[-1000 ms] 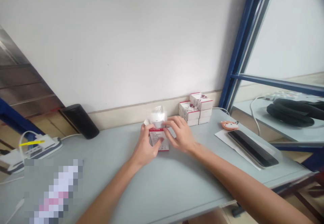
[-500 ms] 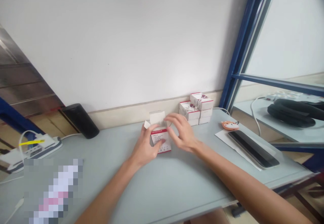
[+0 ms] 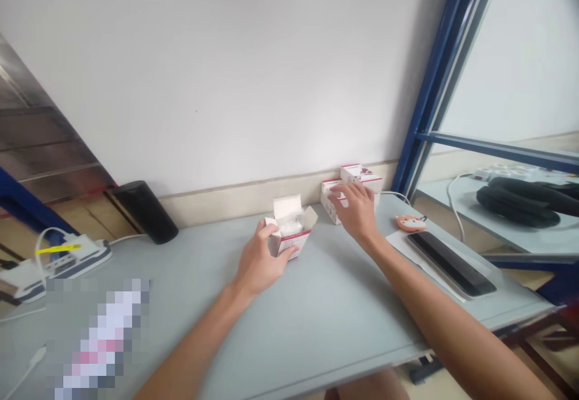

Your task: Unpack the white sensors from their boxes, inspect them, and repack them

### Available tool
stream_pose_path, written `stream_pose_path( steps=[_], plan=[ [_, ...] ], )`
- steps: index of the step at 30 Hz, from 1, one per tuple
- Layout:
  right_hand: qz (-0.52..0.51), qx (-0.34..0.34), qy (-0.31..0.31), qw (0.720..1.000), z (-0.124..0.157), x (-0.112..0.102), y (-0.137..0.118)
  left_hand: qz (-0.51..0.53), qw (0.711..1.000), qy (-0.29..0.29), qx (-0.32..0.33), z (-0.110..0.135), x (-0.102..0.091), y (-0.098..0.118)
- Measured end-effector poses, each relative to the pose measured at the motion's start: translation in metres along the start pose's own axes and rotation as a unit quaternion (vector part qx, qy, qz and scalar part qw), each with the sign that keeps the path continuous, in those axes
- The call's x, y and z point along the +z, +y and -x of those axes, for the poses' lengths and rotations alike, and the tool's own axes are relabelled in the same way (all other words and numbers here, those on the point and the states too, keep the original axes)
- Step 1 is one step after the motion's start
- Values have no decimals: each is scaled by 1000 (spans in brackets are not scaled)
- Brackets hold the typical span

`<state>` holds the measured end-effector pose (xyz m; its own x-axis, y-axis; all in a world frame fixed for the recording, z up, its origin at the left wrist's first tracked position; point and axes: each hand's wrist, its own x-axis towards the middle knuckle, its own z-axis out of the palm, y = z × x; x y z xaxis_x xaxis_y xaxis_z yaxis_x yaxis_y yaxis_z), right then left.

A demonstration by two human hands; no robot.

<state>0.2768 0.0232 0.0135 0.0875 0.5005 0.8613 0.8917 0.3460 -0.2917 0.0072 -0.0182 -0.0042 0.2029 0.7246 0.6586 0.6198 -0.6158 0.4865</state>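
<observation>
My left hand (image 3: 262,260) grips a small white and red carton (image 3: 289,243) around its side, thumb on the front and fingers at the top edge. The carton is tilted on the table, with its top flaps (image 3: 287,205) standing open. Inside it lies something wrapped in clear, shiny plastic (image 3: 292,224); its kind is not plain. To the right, my right hand (image 3: 357,210) hovers in front of stacked cartons (image 3: 332,198) of the same look, partly covering them. Its fingers are bent but apart, with nothing seen between them.
On the grey table (image 3: 253,352), a black cylinder (image 3: 145,212) stands at back left near a power strip (image 3: 58,264). At right are a phone-like black device (image 3: 452,264), white paper (image 3: 402,242) and an orange animal-shaped item (image 3: 411,223). A wall (image 3: 248,86) rises behind.
My right hand has left the open carton and moved right to the stacked cartons. The held carton has tipped, so its plastic-wrapped content now shows.
</observation>
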Motion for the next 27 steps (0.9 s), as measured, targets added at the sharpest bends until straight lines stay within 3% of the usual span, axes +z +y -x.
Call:
stream_pose_path(
  steps=[2,6,11,16,19,22,24,27],
  plan=[
    [-116,-33,34,992,-1,-7,-19,-17,1000,-2,-14,-2,-1,0],
    [-269,-134,-20,953,9,-12,-60,-43,998,-33,-40,-5,-4,5],
    [-233,-164,-50,957,22,-9,-79,-68,995,-64,-21,-5,-6,10],
    [-186,-177,-146,955,18,-24,-82,-65,997,-46,-2,-5,-4,4],
    [-148,-150,-112,971,11,-24,-67,-71,996,-25,35,-4,-2,-1],
    [-23,-32,-31,999,2,-14,-32,-90,994,-4,67,-3,-1,-3],
    [71,38,-43,996,0,-6,-5,-104,992,-8,71,-2,-2,-2],
    [144,63,-95,983,1,3,21,-110,992,-14,67,-2,-4,-1]
  ],
)
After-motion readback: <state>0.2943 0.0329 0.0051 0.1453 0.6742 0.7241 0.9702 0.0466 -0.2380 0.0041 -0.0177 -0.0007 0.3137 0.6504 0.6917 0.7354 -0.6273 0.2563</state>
